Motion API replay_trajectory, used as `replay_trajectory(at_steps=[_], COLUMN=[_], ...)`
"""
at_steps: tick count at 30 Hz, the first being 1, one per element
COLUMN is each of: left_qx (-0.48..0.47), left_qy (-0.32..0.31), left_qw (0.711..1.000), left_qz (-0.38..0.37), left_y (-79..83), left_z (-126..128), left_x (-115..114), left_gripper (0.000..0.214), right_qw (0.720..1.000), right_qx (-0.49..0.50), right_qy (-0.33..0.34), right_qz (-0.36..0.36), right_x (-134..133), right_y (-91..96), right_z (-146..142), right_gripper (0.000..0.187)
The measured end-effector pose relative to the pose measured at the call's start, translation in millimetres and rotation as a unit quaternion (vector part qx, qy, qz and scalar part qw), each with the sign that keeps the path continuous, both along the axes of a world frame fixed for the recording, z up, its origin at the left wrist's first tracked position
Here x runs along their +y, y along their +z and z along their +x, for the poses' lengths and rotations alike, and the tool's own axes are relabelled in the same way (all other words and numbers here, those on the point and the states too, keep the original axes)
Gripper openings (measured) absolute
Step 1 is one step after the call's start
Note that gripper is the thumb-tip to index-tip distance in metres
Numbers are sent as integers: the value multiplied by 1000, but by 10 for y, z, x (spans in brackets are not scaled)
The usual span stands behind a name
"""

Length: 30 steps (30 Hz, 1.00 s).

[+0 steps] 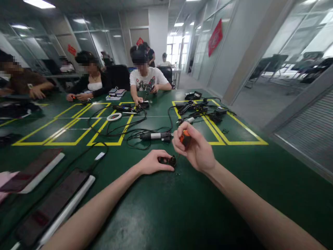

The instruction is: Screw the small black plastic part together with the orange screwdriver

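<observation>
Well, black part (172, 160): low over the green table (156, 218), in the person's left hand, with a round, dark end facing right.
Left hand (153, 162): thumb and fingers clamped on the part from its left side, the thumb on the near side.
Right hand (195, 147): to the right of the part and above it, fingers curled tight around the screwdriver.
Screwdriver (185, 138): orange and black handle, thin shaft slanting down towards the part — whether the tip touches it, I cannot tell.
Small bits (178, 173): on the table, just on the near side of the part.
Power driver (157, 136): lying beyond the part, black cables (131, 132) looped about it.
White ring (114, 117): farther off, beyond the part and to its left.
Phones: near phone (56, 201) and far phone (33, 166), both well left of the part, each on a white slab.
Black heap (197, 108): beyond the part to its right, across yellow lines (246, 142).
Co-worker (156, 73): across the table, straight beyond the part — holding a drill (150, 86).
</observation>
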<state>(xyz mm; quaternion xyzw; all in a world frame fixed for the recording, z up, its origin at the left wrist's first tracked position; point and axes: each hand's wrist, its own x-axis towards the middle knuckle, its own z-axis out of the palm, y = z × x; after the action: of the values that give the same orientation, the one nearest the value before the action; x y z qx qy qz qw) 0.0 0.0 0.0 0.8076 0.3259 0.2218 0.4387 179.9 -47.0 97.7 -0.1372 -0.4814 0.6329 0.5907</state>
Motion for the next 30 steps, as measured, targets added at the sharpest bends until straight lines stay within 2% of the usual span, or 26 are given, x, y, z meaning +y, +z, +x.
replay_trajectory(at_steps=[8, 15, 20, 27, 30], left_qx=[-1, 3, 5, 1, -8], left_qy=[2, 3, 2, 2, 0], left_qw=[1000, 1000, 1000, 1000, 1000], left_qz=[-9, -8, 0, -6, -7], left_y=[44, 61, 49, 48, 32], left_z=[8, 13, 9, 13, 16], left_x=[-19, -26, -19, -23, -18], left_gripper=[47, 48, 41, 43, 42], right_qw=[1000, 1000, 999, 1000, 1000], right_qx=[-13, -7, -28, -22, -16], right_qy=[19, -9, -24, -10, 0], right_qz=[-18, 19, 17, -20, -12], right_x=[-22, -11, 9, -5, -19], right_y=[22, -33, -32, -3, -16], right_z=[-27, -28, -34, -38, -34], right_gripper=[46, 29, 36, 45, 42])
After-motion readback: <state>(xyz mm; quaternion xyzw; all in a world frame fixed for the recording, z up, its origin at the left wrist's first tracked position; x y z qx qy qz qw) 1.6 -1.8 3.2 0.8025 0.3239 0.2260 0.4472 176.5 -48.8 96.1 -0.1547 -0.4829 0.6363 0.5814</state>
